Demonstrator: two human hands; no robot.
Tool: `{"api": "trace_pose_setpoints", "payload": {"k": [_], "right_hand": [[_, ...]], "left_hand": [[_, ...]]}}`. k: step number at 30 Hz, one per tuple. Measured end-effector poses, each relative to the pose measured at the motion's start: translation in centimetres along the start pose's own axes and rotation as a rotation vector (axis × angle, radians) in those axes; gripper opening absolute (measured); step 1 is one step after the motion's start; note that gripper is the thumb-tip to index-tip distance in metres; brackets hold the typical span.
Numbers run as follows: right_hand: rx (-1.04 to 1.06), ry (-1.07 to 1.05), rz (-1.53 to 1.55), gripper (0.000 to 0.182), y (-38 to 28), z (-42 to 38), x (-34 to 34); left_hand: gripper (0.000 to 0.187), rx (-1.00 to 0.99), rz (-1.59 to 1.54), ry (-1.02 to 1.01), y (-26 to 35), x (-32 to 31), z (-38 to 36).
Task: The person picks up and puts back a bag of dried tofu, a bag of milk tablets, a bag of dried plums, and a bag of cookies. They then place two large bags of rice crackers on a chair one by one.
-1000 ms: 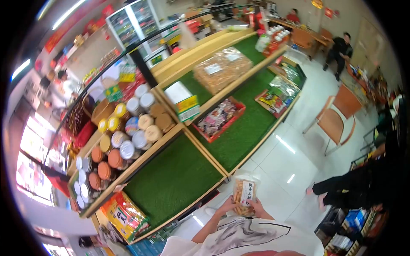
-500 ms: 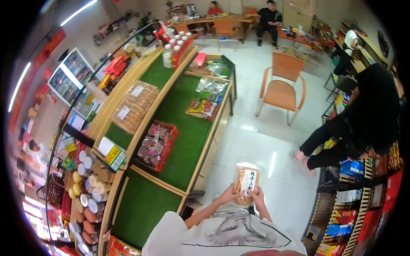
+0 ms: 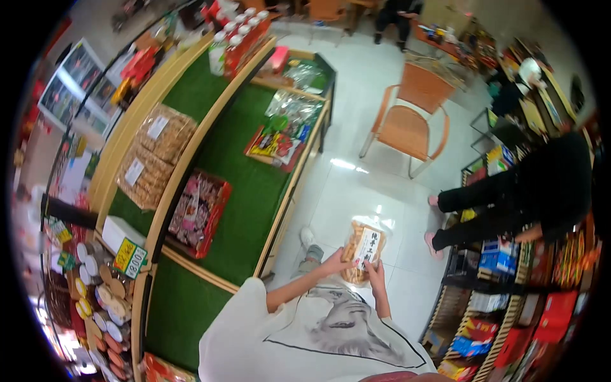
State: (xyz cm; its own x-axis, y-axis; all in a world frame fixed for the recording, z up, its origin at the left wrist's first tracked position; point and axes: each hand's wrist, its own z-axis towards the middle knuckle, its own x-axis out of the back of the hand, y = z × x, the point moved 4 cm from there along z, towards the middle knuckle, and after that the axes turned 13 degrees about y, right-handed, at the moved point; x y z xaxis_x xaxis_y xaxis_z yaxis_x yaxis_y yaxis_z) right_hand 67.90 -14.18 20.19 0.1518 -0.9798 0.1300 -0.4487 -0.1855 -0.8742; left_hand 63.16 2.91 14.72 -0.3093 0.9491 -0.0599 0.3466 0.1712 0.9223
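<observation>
I hold a clear snack bag (image 3: 364, 245) of golden-brown biscuits with a white label in front of my chest. My left hand (image 3: 333, 261) grips its left edge. My right hand (image 3: 374, 275) supports its lower right side. The bag is above the white tiled floor (image 3: 356, 191), to the right of the green-lined display stand (image 3: 245, 191). My white printed shirt fills the bottom of the view.
On the stand lie a red tray of sweets (image 3: 198, 213), bagged biscuits (image 3: 153, 156), packets (image 3: 275, 145) and bottles (image 3: 232, 44). Jars (image 3: 95, 299) crowd the lower left. An orange chair (image 3: 407, 121) stands ahead. A person in black (image 3: 528, 197) bends at the right shelves (image 3: 509, 318).
The view has swung right and down, so the stand slid left. The bag stays in both hands, now tilted a little. The person in black has moved closer to the right shelves.
</observation>
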Motion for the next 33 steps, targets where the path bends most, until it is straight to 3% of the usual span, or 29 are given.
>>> {"api": "trace_pose_setpoints", "payload": {"k": [2,5,9,13,17,19,22,25,28,32,33], "right_hand": [[0.002,-0.077,-0.040,0.047,-2.5,3.3,-3.4],[0.032,-0.134,-0.105,0.045,-6.7,8.6,-8.8],[0.161,-0.208,-0.214,0.048,-12.2,14.9,-15.6],[0.241,-0.191,-0.484,0.052,-13.9,20.3,-20.6],[-0.194,-0.281,-0.247,0.062,-15.4,22.9,-25.7],[-0.210,-0.351,-0.244,0.063,-16.2,27.0,-29.6],[-0.143,-0.425,-0.234,0.060,-18.9,32.2,-34.1],[-0.086,-0.479,-0.214,0.056,-20.1,39.2,-37.7],[-0.003,-0.511,-0.271,0.052,-22.9,46.4,-41.7],[0.093,-0.593,-0.379,0.045,-27.5,54.6,-45.9],[0.145,-0.610,-0.391,0.043,-28.3,56.7,-47.2]], "left_hand": [[0.079,0.097,-0.086,0.038,4.1,2.9,1.9],[0.077,0.169,0.030,0.149,5.8,7.3,7.2],[0.068,0.097,-0.259,0.237,11.1,13.0,12.5],[0.063,0.066,-0.301,0.421,12.6,18.0,17.3],[0.062,0.003,-0.335,0.544,14.3,22.2,21.2],[0.068,-0.034,-0.340,0.581,13.7,24.6,24.6],[0.074,-0.178,-0.077,0.825,14.1,27.0,29.0],[0.082,-0.192,-0.101,0.924,17.9,28.4,33.8],[0.082,0.033,-0.072,0.932,16.1,30.1,40.5],[0.076,0.071,-0.330,1.009,16.0,30.6,48.9],[0.072,0.066,-0.458,1.027,18.9,30.4,50.4]]}}
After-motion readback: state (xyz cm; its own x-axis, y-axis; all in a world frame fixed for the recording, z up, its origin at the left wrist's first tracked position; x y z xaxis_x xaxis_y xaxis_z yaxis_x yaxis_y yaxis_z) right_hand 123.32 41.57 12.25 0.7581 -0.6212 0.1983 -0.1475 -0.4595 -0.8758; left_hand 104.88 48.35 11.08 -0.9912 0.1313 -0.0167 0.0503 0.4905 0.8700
